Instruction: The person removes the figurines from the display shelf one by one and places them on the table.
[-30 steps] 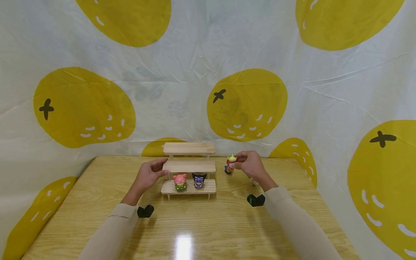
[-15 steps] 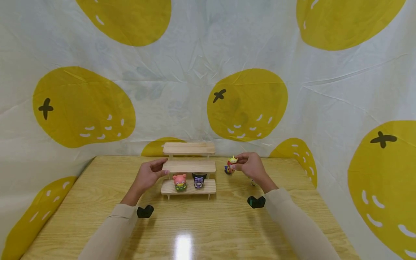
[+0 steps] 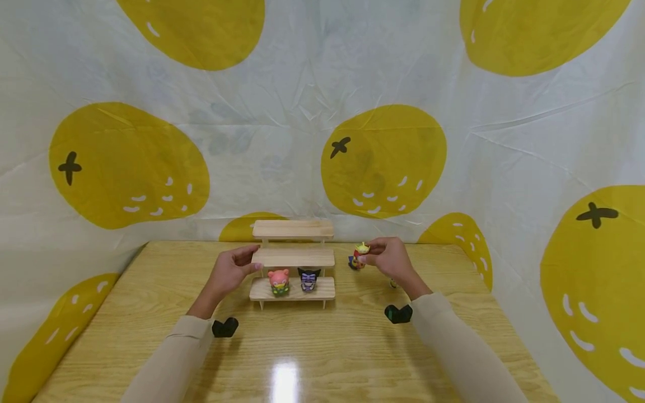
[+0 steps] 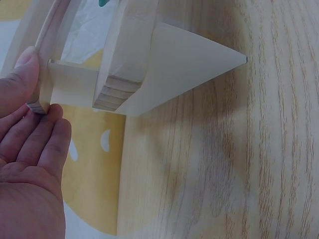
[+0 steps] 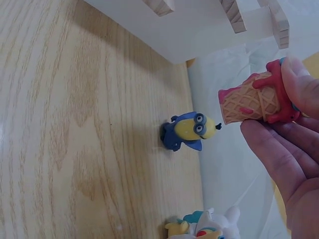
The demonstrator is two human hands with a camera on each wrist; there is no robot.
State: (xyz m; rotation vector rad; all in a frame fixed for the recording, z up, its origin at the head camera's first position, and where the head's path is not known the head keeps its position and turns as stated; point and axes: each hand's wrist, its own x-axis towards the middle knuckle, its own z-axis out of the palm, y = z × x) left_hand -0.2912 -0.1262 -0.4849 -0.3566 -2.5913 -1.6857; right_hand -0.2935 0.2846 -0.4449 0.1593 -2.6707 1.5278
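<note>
My left hand (image 3: 229,273) grips the left end of the middle board of a three-tier wooden shelf (image 3: 292,258), thumb on top and fingers below. To the right of the shelf, my right hand (image 3: 390,258) pinches a small toy figurine (image 3: 361,251) above the table. In the right wrist view its base is a waffle cone (image 5: 249,99) with red drips; the fingers hide part of its top. Beyond it stands a yellow minion figurine (image 5: 188,128) in blue. The lowest board bears a pink figurine (image 3: 279,282) and a black-and-purple figurine (image 3: 309,280).
A white figurine (image 5: 219,224) with yellow and teal parts stands near the minion, partly cut off by the frame. The wood-grain table (image 3: 302,347) meets a white cloth (image 3: 282,162) with yellow fruit prints at its back edge.
My right hand has shifted slightly down and to the right with the cone-based figurine. The left hand keeps its place on the shelf.
</note>
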